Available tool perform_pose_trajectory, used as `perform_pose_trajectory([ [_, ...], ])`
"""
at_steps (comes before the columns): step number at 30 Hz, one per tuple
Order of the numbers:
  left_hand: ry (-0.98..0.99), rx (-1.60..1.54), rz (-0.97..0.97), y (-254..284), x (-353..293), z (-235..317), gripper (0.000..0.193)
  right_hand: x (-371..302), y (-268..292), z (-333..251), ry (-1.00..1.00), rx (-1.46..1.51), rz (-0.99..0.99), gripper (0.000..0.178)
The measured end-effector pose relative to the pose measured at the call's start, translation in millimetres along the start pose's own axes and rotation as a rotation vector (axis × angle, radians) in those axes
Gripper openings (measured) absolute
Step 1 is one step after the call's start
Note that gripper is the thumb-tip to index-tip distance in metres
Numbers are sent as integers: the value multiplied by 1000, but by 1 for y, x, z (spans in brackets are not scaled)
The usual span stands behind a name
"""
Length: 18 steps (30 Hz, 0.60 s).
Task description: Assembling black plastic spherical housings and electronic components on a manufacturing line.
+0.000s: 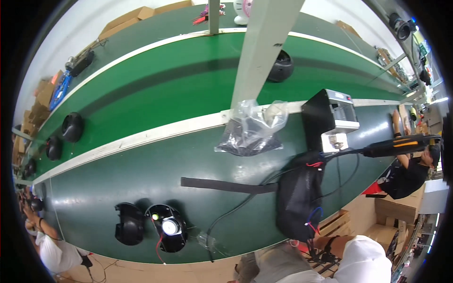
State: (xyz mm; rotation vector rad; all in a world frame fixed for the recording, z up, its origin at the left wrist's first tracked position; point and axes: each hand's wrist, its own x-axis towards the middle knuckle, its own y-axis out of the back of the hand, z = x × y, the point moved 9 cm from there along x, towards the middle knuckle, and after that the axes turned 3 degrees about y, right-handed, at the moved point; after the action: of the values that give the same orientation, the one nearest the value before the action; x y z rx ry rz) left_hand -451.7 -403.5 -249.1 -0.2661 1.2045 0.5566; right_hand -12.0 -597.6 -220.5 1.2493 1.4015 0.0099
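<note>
My right hand (322, 242) is at the table's near edge, below a black fabric bag-like piece (298, 203), with a dark band on the wrist. Its fingers are hidden among dark and red wires that hang from that piece. My left hand is out of sight. Toward the left on the dark green table (118, 172) lie two black half shells: an empty-looking curved one (129, 224) and an open one (177, 241). Inside the open shell sit a round white-and-silver part (171, 226) and a small yellow-green part; a red wire trails from it.
A flat black strip (222, 185) and a clear plastic bag (250, 137) of dark pieces lie mid-table. Behind them stand a black-and-silver machine (325, 118) and a white post (259, 56). Black round casings (72, 126) ride the green conveyor (141, 104). Co-workers (408, 177) occupy both sides.
</note>
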Motion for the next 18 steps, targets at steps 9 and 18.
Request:
perform_pose_trajectory([
  [9, -521, 340, -161, -37, -81, 284, 55, -135, 137, -49, 37, 275, 213, 16],
  [18, 347, -500, -648, -118, -43, 281, 73, -83, 97, -88, -35, 1037, 211, 17],
])
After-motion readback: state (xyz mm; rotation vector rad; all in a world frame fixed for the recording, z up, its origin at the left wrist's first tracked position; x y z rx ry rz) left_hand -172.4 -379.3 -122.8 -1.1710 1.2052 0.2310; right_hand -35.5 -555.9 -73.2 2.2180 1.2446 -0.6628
